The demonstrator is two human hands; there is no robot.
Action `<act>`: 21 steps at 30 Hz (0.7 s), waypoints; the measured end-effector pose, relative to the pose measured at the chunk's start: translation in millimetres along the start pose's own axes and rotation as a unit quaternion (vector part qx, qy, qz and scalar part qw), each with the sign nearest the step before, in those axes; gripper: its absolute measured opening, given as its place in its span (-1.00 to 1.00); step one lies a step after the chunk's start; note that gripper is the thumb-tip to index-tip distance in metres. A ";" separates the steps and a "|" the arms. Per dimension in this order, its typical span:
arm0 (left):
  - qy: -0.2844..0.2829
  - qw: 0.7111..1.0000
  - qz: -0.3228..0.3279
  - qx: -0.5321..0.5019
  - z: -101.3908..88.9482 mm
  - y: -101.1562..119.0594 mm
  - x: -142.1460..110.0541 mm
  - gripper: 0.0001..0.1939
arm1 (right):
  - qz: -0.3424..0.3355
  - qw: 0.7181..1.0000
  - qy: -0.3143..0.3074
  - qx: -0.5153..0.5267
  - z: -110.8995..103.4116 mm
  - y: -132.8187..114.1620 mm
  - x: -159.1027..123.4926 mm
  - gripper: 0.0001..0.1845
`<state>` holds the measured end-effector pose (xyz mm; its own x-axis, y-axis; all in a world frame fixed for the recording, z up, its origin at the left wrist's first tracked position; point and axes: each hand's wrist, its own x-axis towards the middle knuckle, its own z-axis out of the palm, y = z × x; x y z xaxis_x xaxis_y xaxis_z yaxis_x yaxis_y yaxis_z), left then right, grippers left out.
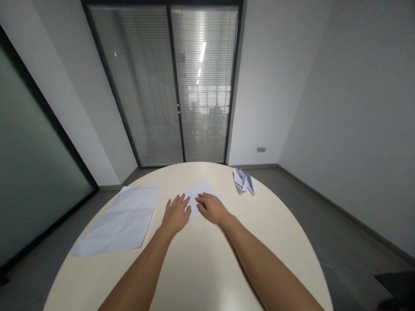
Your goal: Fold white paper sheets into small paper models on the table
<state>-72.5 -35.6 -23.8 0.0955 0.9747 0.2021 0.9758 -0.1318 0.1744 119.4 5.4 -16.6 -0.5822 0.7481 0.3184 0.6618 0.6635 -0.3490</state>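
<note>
A small white sheet of paper [203, 188] lies flat on the round table, turned so that one corner points away from me. My left hand [176, 212] rests over its left edge, palm down with the fingers spread. My right hand [211, 207] lies on the paper's right part, fingers stretched towards the left and slightly bent. Both hands cover some of the sheet, so its full outline is hidden. Neither hand grips anything.
Larger creased white sheets [121, 220] lie on the table's left side. Folded paper pieces [244, 180] stand near the far right rim of the cream table [194, 263]. Beyond it is a glass door with blinds [207, 129].
</note>
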 end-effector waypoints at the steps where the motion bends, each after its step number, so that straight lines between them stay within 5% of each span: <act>1: 0.000 1.000 0.003 0.000 0.7 -0.5 0.4 -0.51 | 0.006 1.000 -0.007 0.002 1.5 -0.5 0.2 -0.55; 8: -0.010 0.998 0.050 -0.025 -0.4 -4.1 -1.2 -0.48 | 0.139 0.989 0.001 -0.042 -2.9 -3.7 -0.1 -0.54; 13: -0.012 0.997 0.062 -0.037 -1.7 -5.4 -3.2 -0.48 | 0.176 0.981 0.034 -0.071 -4.9 2.4 -0.2 -0.60; 16: -0.010 0.997 0.067 -0.036 -1.4 -5.4 -2.8 -0.47 | 0.151 0.986 0.034 -0.065 -3.9 6.7 -0.2 -0.59; 21: -0.003 0.996 0.071 -0.047 -0.1 -5.0 -0.5 -0.50 | 0.011 1.000 -0.018 0.004 -3.3 8.6 -1.0 -0.55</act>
<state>-77.5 -35.4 -24.7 0.2318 0.9463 0.2256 0.9301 -0.2835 0.2335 127.2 10.3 -17.0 -0.5832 0.7629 0.2791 0.6716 0.6461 -0.3627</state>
